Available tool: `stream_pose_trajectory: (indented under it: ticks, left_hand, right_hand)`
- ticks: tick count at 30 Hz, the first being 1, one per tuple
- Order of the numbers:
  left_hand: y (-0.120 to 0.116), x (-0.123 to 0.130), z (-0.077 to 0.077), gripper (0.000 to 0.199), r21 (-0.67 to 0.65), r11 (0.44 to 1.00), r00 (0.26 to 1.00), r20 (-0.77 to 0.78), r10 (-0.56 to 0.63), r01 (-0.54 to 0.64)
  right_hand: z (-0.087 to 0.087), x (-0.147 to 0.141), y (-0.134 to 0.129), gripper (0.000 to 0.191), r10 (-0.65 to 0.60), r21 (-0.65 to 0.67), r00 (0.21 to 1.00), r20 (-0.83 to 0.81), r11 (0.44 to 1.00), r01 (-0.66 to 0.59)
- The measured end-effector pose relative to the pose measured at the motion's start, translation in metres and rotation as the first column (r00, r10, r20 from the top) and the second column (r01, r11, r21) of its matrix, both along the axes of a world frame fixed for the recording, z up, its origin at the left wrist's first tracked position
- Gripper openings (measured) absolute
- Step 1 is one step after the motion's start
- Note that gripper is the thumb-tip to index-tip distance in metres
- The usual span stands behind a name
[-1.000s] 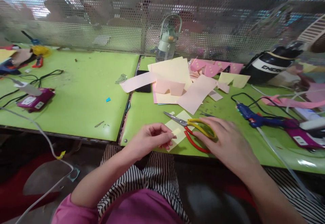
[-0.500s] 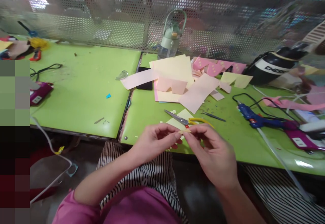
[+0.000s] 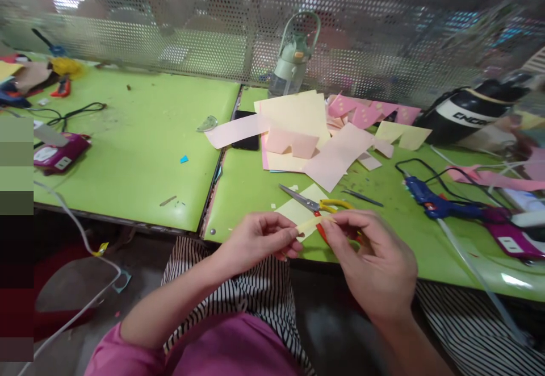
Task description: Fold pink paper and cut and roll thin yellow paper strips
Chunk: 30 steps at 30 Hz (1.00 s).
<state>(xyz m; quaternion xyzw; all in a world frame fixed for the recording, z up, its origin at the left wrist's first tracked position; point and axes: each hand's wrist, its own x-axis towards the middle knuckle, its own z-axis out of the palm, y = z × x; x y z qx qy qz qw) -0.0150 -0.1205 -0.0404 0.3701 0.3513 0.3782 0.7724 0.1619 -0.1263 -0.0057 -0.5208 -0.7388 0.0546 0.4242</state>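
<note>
Yellow paper strip, stretched between left hand and right hand, at near edge of green table.
One end pinched in the fingertips of each hand. Directly behind strip: pale yellow paper sheet, flat on table; scissors lying over it, blades toward 10 o'clock, yellow and red handles partly hidden by right hand. From strip, at 2 o'clock: dark tweezers; at 3 o'clock, farther: blue glue gun; at 12 o'clock: loose pink and cream paper pieces.
</note>
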Motion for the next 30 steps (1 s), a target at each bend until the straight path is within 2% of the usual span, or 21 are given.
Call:
stream_pose_trajectory:
  ticks: [3, 5, 8, 10, 13, 18, 25, 30]
  left_hand:
    - [0.0, 0.003, 0.001, 0.03, 0.006, 1.0, 1.0, -0.027, 0.011, -0.011]
    - [0.0, 0.005, 0.003, 0.029, 0.011, 1.0, 0.999, -0.038, 0.026, -0.025]
    - [-0.002, 0.006, 0.006, 0.028, 0.005, 0.999, 0.999, -0.024, 0.049, -0.049]
    - [-0.002, 0.007, 0.008, 0.029, -0.002, 0.999, 0.999, -0.001, 0.047, -0.047]
    - [-0.003, 0.005, 0.009, 0.033, -0.012, 1.0, 0.999, 0.039, 0.023, -0.023]
    - [-0.001, -0.002, 0.009, 0.03, -0.047, 0.999, 0.994, 0.109, -0.02, 0.026]
    - [0.003, -0.009, 0.005, 0.018, -0.093, 0.99, 0.984, 0.153, -0.095, 0.11]
    - [0.002, -0.009, 0.004, 0.017, -0.117, 0.989, 0.986, 0.151, -0.074, 0.092]
  right_hand:
    - [0.0, 0.0, -0.004, 0.016, 0.001, 0.089, 0.997, 0.072, 0.996, -0.007]
    - [0.0, 0.0, -0.008, 0.024, -0.017, 0.191, 0.98, 0.199, 0.981, -0.022]
    - [0.001, 0.003, -0.012, 0.034, -0.024, 0.35, 0.909, 0.416, 0.927, -0.136]
    - [0.002, 0.005, -0.013, 0.032, 0.0, 0.399, 0.856, 0.517, 0.885, -0.24]
    - [0.003, 0.006, -0.012, 0.026, 0.019, 0.396, 0.8, 0.6, 0.862, -0.317]
    - [0.004, 0.004, -0.008, 0.018, 0.047, 0.436, 0.818, 0.574, 0.827, -0.354]
    - [0.013, 0.004, -0.004, 0.019, 0.163, 0.296, 0.779, 0.606, 0.863, -0.41]
    - [0.017, 0.004, -0.003, 0.014, 0.188, 0.247, 0.75, 0.634, 0.87, -0.427]
